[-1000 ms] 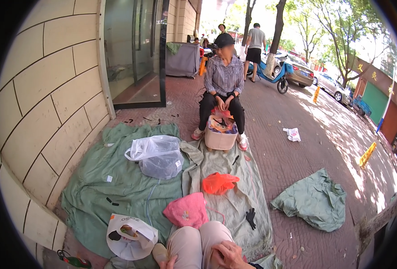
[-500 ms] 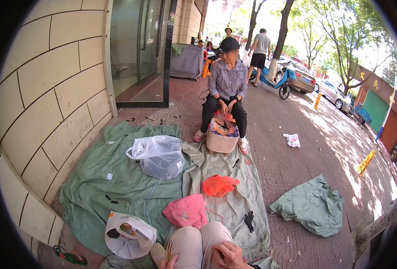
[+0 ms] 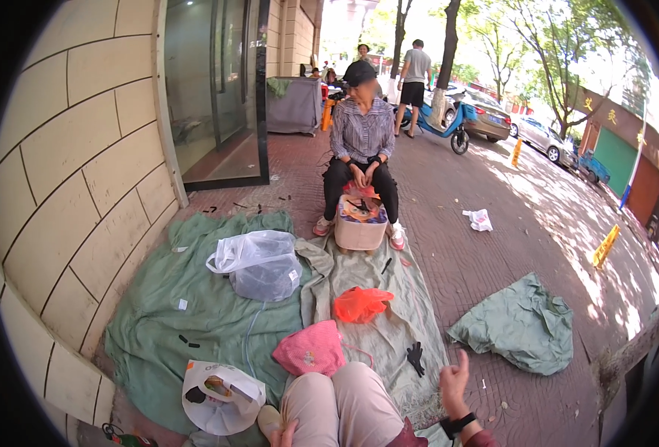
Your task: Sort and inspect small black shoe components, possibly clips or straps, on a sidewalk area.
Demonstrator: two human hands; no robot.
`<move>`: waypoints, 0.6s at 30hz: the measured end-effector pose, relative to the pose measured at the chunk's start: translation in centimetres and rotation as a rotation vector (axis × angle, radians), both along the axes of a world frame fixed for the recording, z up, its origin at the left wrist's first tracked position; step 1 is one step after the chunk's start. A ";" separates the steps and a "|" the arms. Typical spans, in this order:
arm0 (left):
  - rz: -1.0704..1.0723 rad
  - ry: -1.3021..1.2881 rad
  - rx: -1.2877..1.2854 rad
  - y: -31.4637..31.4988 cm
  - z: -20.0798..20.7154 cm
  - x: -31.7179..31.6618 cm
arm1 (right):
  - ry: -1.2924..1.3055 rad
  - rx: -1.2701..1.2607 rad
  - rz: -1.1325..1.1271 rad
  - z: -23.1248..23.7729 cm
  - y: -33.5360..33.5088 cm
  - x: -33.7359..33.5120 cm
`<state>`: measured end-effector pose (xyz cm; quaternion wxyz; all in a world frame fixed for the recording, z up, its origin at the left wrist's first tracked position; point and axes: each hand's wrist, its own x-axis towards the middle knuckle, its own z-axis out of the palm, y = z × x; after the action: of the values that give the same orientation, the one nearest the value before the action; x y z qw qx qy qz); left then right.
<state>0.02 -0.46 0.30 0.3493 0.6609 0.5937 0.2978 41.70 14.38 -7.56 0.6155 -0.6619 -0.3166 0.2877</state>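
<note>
My right hand (image 3: 454,386) is raised beside my right knee, a finger stretched upward and the others partly curled; nothing is in it. A black band circles that wrist. At the lower edge my left hand (image 3: 285,433) rests on my left thigh, fingers laid along the beige trousers (image 3: 312,402), partly cut off. A black glove (image 3: 415,359) lies left of my raised hand on the cloth. Before my knees is a pink checked cloth bag (image 3: 310,349), with a red plastic bag (image 3: 361,304) beyond it. By my left foot stands a white bag (image 3: 221,417) with items inside.
A person (image 3: 361,127) in a striped shirt sits opposite behind a beige bin (image 3: 360,235). A clear plastic bag (image 3: 264,277) lies on the green cloth (image 3: 158,328). Crumpled green cloth (image 3: 519,328) is at right; a block wall (image 3: 61,186) borders the left.
My right hand has lifted off my right knee and swung out to the right, a finger now extended. The view has shifted slightly. My left hand stays on the thigh.
</note>
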 end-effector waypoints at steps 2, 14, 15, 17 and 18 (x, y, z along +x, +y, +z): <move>-0.011 -0.018 0.014 0.2 0.3 0.1 | 0.116 -0.034 -0.075 0.4 -0.2 3.8; -0.021 -0.038 0.046 0.6 1.4 0.9 | 0.197 -0.098 -0.295 -2.5 -1.1 9.4; -0.006 -0.025 0.054 0.6 1.9 1.1 | 0.200 -0.099 -0.296 -2.7 -1.2 8.7; -0.002 -0.011 0.063 0.3 2.7 1.3 | 0.124 -0.125 0.023 -2.6 -1.8 6.3; 0.001 -0.034 0.025 0.1 3.0 1.2 | 0.112 -0.117 0.106 -1.4 -2.1 3.4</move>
<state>1.26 -0.38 3.29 0.3512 0.6596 0.5842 0.3166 45.15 12.32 -8.94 0.5764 -0.6621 -0.2989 0.3744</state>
